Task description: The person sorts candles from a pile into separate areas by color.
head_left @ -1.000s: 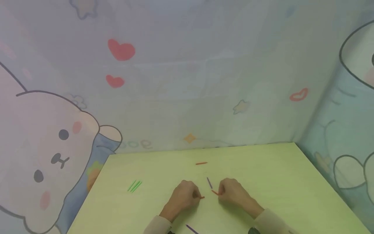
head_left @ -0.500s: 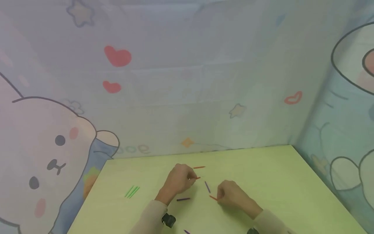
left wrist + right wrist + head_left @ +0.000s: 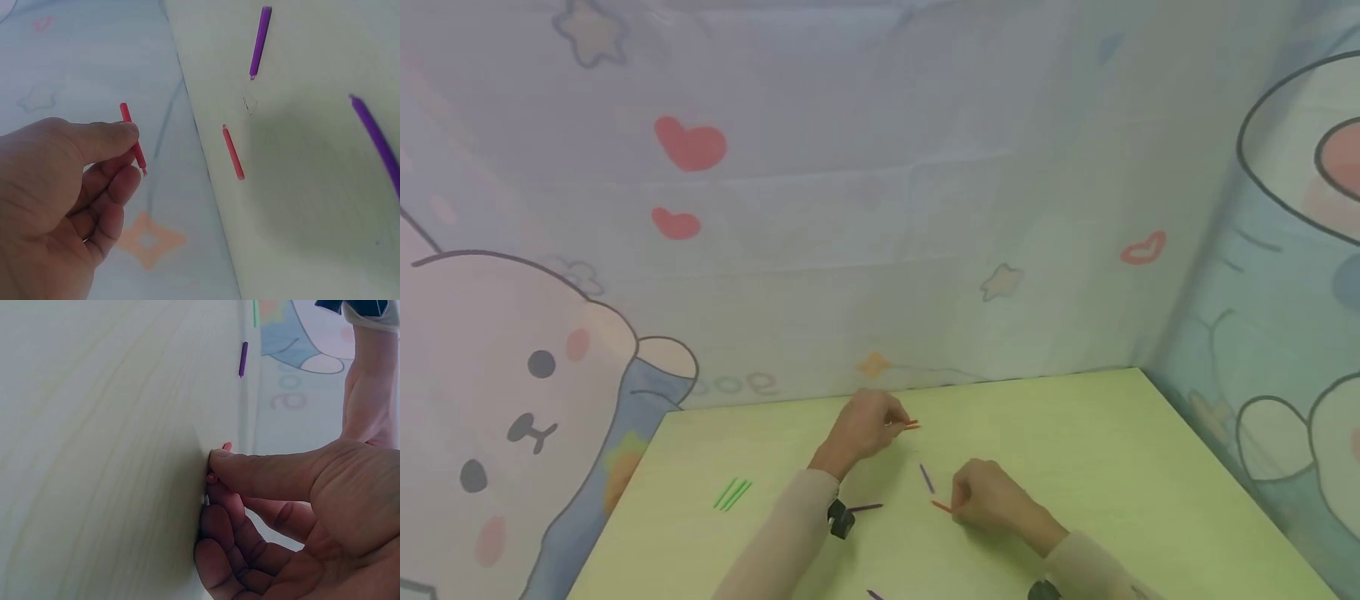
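My left hand (image 3: 865, 423) is at the back edge of the table, pinching a thin red candle (image 3: 141, 157) between thumb and forefinger. Its wick points down past the fingertips in the left wrist view. A second red candle (image 3: 233, 153) lies on the table close beside that hand. Farther forward, my right hand (image 3: 994, 502) pinches another red candle (image 3: 941, 507) low over the table, one end sticking out to the left. Just beyond that end lies a purple candle (image 3: 927, 478). The right wrist view shows the curled fingers close to the tabletop.
Another purple candle (image 3: 868, 507) lies beside the left wrist, and one more purple candle (image 3: 875, 595) is cut off at the bottom. Several green candles (image 3: 732, 494) lie at the left of the pale table (image 3: 1075, 442). A printed cloth (image 3: 820, 208) hangs behind it.
My left hand has moved away from me to the back edge, carrying its red candle and uncovering a purple one. The right hand has stayed nearly in place.
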A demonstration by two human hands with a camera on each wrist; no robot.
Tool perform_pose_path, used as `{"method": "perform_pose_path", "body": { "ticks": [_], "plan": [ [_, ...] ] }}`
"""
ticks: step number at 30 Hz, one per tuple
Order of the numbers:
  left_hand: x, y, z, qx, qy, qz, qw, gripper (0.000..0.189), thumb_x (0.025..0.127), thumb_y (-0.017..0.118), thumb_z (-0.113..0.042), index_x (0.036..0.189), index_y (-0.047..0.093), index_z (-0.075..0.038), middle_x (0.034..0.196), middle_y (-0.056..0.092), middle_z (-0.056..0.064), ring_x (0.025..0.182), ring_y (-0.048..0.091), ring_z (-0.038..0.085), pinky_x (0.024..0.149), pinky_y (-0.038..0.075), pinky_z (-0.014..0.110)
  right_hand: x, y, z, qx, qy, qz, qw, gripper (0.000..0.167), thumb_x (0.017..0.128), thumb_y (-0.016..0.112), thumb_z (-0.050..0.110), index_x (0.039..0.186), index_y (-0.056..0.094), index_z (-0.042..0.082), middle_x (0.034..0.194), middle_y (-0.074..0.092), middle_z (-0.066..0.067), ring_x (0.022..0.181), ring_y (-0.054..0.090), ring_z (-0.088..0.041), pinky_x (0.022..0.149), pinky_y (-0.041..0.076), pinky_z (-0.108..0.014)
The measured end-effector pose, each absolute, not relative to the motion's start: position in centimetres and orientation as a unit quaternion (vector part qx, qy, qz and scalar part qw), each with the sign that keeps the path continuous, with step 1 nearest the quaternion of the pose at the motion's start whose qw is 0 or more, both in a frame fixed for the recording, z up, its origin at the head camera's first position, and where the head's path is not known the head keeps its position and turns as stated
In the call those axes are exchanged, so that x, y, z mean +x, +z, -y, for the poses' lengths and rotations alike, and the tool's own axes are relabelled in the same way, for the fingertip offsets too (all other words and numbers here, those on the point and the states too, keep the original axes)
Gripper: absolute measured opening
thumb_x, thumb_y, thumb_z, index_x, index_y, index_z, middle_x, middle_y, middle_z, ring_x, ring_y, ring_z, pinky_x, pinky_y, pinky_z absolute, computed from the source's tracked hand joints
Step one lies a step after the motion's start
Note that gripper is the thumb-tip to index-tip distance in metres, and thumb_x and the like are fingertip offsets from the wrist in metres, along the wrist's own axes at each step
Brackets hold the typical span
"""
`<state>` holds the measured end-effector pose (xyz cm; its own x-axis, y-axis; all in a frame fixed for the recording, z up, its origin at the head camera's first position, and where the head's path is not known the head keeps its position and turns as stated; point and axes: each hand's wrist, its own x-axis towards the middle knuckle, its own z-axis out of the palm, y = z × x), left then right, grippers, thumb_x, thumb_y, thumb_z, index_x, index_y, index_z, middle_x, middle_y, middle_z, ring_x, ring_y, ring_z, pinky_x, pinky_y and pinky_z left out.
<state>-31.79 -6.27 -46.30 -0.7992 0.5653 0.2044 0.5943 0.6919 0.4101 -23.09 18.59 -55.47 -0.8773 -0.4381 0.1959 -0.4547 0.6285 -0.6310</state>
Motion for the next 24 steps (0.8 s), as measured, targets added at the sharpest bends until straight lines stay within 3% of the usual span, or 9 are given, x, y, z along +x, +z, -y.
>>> {"method": "perform_pose_path", "body": {
  "ticks": [5,11,24],
  "plan": [
    [-33.0,-46.3,6.0,-0.310,-0.226,0.923,0.033,0.010,0.101,0.080,-0.007,0.105,0.088,-0.009,0.103,0.085,0.004,0.098,0.080,0.023,0.088,0.066,0.040,-23.0,-55.0,-18.3,0.230,0.357,0.905,-0.002,0.024,0.075,0.085,0.001,0.069,0.071,0.019,0.079,0.064,0.007,0.076,0.056,-0.011,0.070,0.053,-0.036],
    [-34.4,-47.0,5.7,-0.296,-0.230,0.927,0.019,0.011,0.101,0.079,-0.005,0.106,0.089,-0.009,0.107,0.085,0.006,0.104,0.080,0.026,0.091,0.066,0.042,-24.3,-57.9,-19.1,0.229,0.342,0.911,0.007,0.021,0.078,0.084,0.004,0.073,0.072,0.021,0.084,0.065,0.005,0.077,0.057,-0.014,0.067,0.052,-0.035],
    [-36.8,-50.4,5.2,-0.290,-0.213,0.933,0.019,0.006,0.094,0.087,-0.006,0.093,0.089,-0.011,0.093,0.084,0.001,0.089,0.076,0.018,0.083,0.065,0.035,-22.7,-54.7,-18.2,0.221,0.345,0.912,-0.012,0.024,0.079,0.086,-0.001,0.071,0.071,0.016,0.081,0.066,0.005,0.076,0.059,-0.014,0.072,0.056,-0.037]
  ]
}}
